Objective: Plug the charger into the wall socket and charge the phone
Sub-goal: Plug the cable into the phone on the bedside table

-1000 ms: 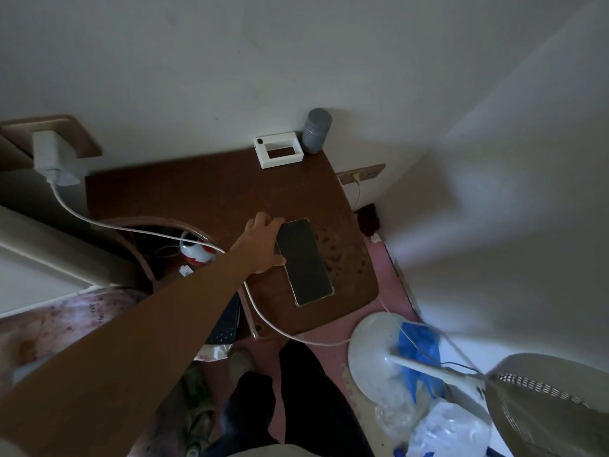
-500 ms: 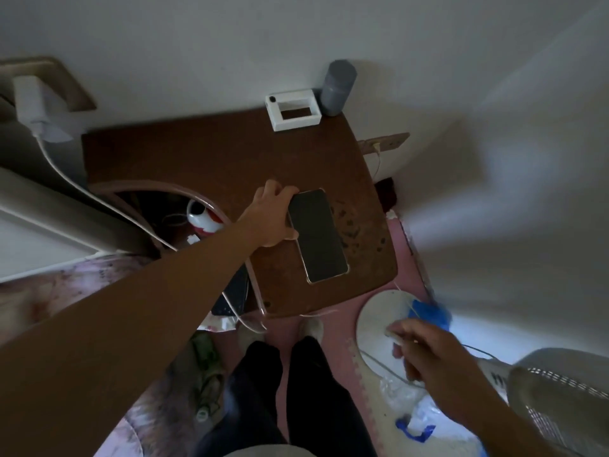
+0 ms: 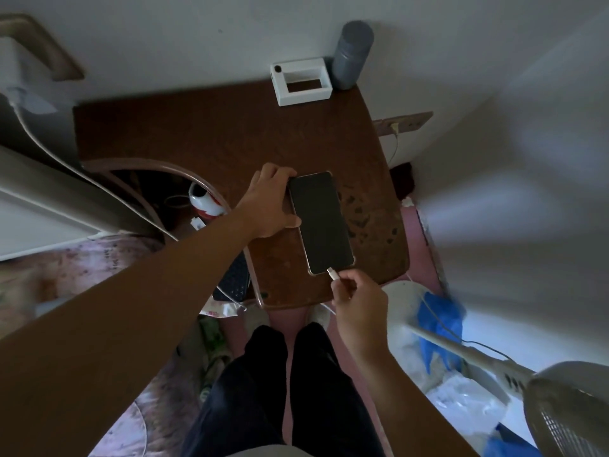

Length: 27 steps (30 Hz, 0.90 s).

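White plastic, the cable connector (image 3: 333,274), sits pinched between the thumb and fingertips of the right hand (image 3: 357,296), its tip just at the near short edge of the phone (image 3: 319,222). The left hand (image 3: 268,201) steadies the phone's far corner, fingers curled over the top edge and thumb laid along its side. The phone lies face up, screen dark, on the brown wooden table (image 3: 204,133). To seat the plug well, I would hold it level with the phone's edge, line it up with the port, and push straight in while the left hand braces against the push. The cable (image 3: 49,150) runs off left to the charger (image 3: 13,70) at the wall socket (image 3: 49,44), apparently plugged in.
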Motion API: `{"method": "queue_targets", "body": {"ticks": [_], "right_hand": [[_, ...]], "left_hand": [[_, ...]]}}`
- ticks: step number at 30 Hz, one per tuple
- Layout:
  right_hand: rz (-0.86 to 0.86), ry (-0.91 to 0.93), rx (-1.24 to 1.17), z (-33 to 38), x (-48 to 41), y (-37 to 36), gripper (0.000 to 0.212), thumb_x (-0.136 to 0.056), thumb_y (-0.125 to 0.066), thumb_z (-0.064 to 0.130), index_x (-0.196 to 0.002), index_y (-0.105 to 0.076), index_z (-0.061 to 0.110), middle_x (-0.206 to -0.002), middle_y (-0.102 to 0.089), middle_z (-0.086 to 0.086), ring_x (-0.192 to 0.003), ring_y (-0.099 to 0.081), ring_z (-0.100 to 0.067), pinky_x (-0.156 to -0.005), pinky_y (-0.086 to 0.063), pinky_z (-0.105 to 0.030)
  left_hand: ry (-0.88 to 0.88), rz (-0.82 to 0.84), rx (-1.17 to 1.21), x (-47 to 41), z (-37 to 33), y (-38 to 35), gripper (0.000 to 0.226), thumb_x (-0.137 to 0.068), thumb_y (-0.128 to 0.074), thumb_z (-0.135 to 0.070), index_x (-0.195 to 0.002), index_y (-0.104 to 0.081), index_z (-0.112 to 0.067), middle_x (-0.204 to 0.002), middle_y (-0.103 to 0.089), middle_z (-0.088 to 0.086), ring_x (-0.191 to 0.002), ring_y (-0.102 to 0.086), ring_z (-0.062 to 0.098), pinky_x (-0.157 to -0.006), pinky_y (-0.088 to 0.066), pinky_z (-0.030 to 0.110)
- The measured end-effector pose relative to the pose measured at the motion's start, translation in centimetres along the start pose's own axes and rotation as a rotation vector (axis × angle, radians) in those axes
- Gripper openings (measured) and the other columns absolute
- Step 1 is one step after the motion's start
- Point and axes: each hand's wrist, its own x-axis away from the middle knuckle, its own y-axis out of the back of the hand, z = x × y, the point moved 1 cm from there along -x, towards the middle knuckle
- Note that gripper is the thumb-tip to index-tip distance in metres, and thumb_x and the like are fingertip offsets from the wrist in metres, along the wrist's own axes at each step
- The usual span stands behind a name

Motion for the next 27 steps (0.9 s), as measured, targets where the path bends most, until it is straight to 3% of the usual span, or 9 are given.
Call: {"method": "queue_targets", "body": {"ticks": [1, 4, 6, 10, 13, 20, 24, 27], "right_hand": [[-0.019, -0.003, -0.007, 0.0, 0.0, -0.1, 0.018, -0.091, -0.061, 0.014, -0.104, -0.069, 0.006, -0.094, -0.073, -0.009, -0.081, -0.067, -0.018, -0.069, -0.052, -0.018], [-0.071, 0.025, 0.018, -0.4, 0.2, -0.3, 0.015, -0.088, -0.065, 0.013, -0.1, -0.071, 0.006, -0.093, -0.069, -0.008, -0.075, -0.06, -0.01, -0.061, -0.042, -0.003], [-0.089, 0.022, 0.03, -0.9, 0.4, -0.3, 0.014, -0.087, -0.066, 0.013, -0.099, -0.071, 0.008, -0.093, -0.068, -0.008, -0.075, -0.059, -0.011, -0.059, -0.039, -0.003], [-0.081, -0.014, 0.056, -1.5, 0.3, -0.3, 0.018, -0.088, -0.065, 0.02, -0.102, -0.072, 0.01, -0.093, -0.07, -0.006, -0.081, -0.064, -0.017, -0.065, -0.046, -0.021], [-0.078, -0.003, 0.053, -1.3, 0.2, -0.6, 0.018, -0.087, -0.066, 0.021, -0.102, -0.072, 0.012, -0.093, -0.071, -0.004, -0.079, -0.064, -0.016, -0.065, -0.05, -0.026], [-0.134, -0.008, 0.012, -1.6, 0.7, -1.2, 0.014, -0.087, -0.067, 0.02, -0.098, -0.071, 0.013, -0.09, -0.071, -0.003, -0.077, -0.063, -0.015, -0.064, -0.049, -0.026], [-0.161, -0.03, -0.065, -1.6, 0.9, -1.7, 0.01, -0.086, -0.067, 0.018, -0.094, -0.07, 0.013, -0.084, -0.069, 0.0, -0.068, -0.058, -0.004, -0.06, -0.042, -0.013], [-0.189, -0.023, -0.085, -1.7, 1.0, -1.8, 0.01, -0.087, -0.067, 0.018, -0.095, -0.07, 0.012, -0.081, -0.066, 0.002, -0.07, -0.059, -0.007, -0.062, -0.044, -0.016]], "left_hand": [[-0.002, -0.002, 0.008, 0.0, 0.0, 0.0, 0.088, -0.068, -0.079, -0.033, -0.141, -0.033, -0.018, -0.14, -0.034, 0.009, -0.128, -0.034, 0.026, -0.105, -0.032, 0.037], [0.008, -0.011, 0.043, 0.1, 0.1, -0.1, 0.087, -0.067, -0.079, -0.031, -0.141, -0.034, -0.019, -0.139, -0.034, 0.008, -0.128, -0.033, 0.025, -0.102, -0.031, 0.034], [0.01, -0.018, 0.06, 0.2, 0.1, -0.2, 0.087, -0.067, -0.079, -0.03, -0.141, -0.035, -0.02, -0.139, -0.034, 0.008, -0.127, -0.033, 0.025, -0.099, -0.028, 0.029], [0.012, -0.02, 0.072, 0.1, 0.2, -0.3, 0.087, -0.067, -0.08, -0.029, -0.141, -0.034, -0.02, -0.138, -0.034, 0.008, -0.127, -0.032, 0.025, -0.097, -0.027, 0.029], [0.016, -0.022, 0.068, 0.1, 0.3, -0.4, 0.088, -0.066, -0.08, -0.029, -0.141, -0.034, -0.02, -0.137, -0.034, 0.008, -0.127, -0.032, 0.026, -0.099, -0.029, 0.031], [0.01, -0.022, 0.069, 0.1, 0.4, -0.5, 0.09, -0.067, -0.079, -0.03, -0.143, -0.032, -0.02, -0.138, -0.033, 0.009, -0.128, -0.031, 0.026, -0.1, -0.028, 0.031], [0.009, -0.018, 0.063, 0.1, 0.4, -0.5, 0.091, -0.067, -0.079, -0.03, -0.143, -0.031, -0.019, -0.14, -0.032, 0.01, -0.129, -0.03, 0.027, -0.103, -0.03, 0.034], [0.008, -0.017, 0.062, 0.1, 0.5, -0.5, 0.091, -0.067, -0.079, -0.031, -0.144, -0.031, -0.019, -0.14, -0.032, 0.009, -0.129, -0.03, 0.026, -0.101, -0.029, 0.033]]}}
